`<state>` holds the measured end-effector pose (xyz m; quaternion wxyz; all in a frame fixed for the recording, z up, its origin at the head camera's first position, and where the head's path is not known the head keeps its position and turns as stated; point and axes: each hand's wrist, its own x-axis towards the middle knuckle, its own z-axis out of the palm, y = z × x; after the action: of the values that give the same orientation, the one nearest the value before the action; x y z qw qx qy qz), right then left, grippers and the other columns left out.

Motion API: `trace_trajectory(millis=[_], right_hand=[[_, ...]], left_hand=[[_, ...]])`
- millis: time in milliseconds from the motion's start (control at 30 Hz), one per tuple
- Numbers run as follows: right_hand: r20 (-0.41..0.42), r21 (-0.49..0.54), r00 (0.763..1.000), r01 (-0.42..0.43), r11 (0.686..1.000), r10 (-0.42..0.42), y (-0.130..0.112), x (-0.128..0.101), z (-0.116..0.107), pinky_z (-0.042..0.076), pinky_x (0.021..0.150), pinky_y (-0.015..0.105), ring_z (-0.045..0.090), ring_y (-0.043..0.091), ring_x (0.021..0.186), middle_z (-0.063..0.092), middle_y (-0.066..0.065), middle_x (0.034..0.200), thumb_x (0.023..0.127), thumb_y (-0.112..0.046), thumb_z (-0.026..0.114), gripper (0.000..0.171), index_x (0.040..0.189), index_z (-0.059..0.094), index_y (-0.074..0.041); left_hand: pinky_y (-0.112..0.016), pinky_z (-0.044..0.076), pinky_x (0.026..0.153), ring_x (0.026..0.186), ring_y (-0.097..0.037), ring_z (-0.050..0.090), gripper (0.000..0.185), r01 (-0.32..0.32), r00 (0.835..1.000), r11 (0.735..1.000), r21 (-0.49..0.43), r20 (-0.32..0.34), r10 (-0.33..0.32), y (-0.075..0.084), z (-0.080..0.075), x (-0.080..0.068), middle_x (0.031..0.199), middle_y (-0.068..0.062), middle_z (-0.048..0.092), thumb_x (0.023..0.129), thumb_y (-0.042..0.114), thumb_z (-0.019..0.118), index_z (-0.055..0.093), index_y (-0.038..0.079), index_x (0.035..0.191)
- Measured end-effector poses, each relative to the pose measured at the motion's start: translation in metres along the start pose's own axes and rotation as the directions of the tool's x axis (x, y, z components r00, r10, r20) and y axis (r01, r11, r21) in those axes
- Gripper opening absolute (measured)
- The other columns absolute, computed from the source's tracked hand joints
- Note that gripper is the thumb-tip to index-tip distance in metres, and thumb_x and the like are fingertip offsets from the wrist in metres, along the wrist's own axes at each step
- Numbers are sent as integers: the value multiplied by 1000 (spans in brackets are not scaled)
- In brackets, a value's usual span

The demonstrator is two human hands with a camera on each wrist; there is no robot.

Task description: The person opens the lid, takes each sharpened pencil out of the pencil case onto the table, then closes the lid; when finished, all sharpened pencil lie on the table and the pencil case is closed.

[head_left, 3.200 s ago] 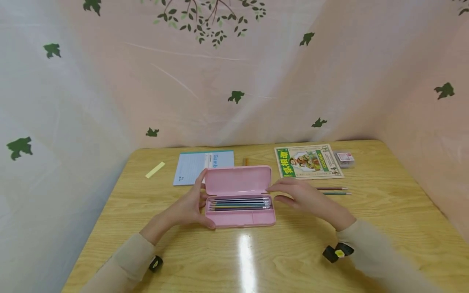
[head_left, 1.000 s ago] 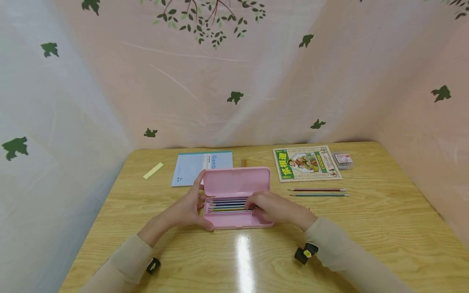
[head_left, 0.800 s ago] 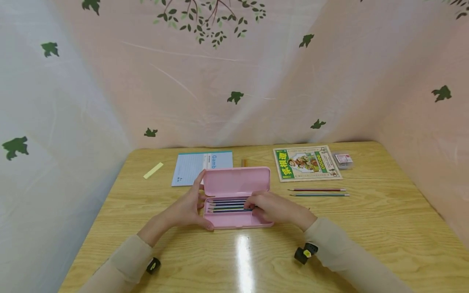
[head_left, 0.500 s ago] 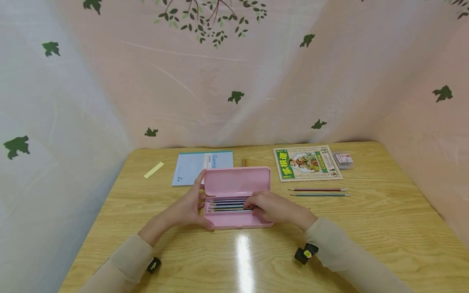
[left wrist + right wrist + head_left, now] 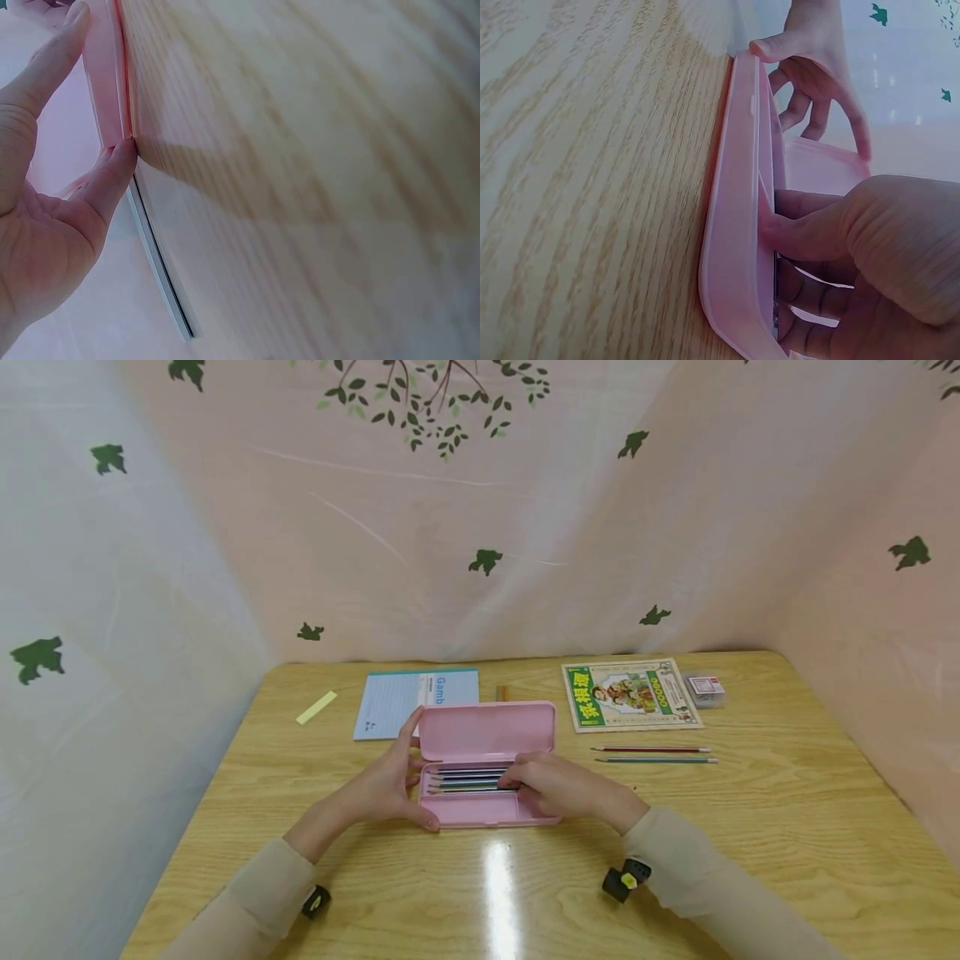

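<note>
A pink pencil case (image 5: 468, 812) lies on the table with its lid (image 5: 487, 731) raised. Several pencils (image 5: 465, 779) lie side by side in its rear compartment, tips to the left. My left hand (image 5: 384, 785) grips the case's left end, thumb at the front corner and a finger up against the lid. My right hand (image 5: 566, 785) reaches into the right half, its curled fingers and thumb pinching the nearest pencil; the pencils' right ends are hidden under it. In the right wrist view, the right hand's fingers (image 5: 810, 229) dip behind the case's front wall.
Behind the case lie a blue notebook (image 5: 386, 702), a yellow strip (image 5: 317, 707) and a small brown stick-like thing (image 5: 502, 693). To the right are an illustrated green booklet (image 5: 630, 693), a small clear box (image 5: 705, 689), a red pencil (image 5: 652, 749) and a green pencil (image 5: 656, 760).
My right hand has moved left from beside the case into it. Within the last second the nearest pencil's visible colour has changed at the fingers. The left hand stays in place.
</note>
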<state>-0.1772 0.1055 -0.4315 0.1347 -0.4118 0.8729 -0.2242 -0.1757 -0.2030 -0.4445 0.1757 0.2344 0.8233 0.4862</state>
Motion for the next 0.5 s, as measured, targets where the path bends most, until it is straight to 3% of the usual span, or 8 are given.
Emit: trace_trajectory(millis=[133, 500], right_hand=[[2, 2, 1000, -12, 1000, 12, 0, 0, 0, 55, 94, 34, 61, 15, 103, 67, 4, 112, 97, 4, 61, 25, 118, 72, -6], [-8, -18, 1000, -9, 1000, 9, -1, 0, 1, 54, 98, 37, 62, 17, 107, 69, 5, 114, 97, 5, 60, 26, 118, 71, -6]], left_hand=[[-48, 46, 108, 127, -30, 56, 153, 9, 1000, 1000, -3, 0, -9, 0, 1, 1, 144, -14, 38, 61, 13, 100, -16, 38, 158], [-44, 47, 107, 126, -26, 57, 155, 0, 1000, 1000, 7, 0, 0, 0, 0, 1, 143, -12, 37, 59, 20, 101, -17, 42, 157]])
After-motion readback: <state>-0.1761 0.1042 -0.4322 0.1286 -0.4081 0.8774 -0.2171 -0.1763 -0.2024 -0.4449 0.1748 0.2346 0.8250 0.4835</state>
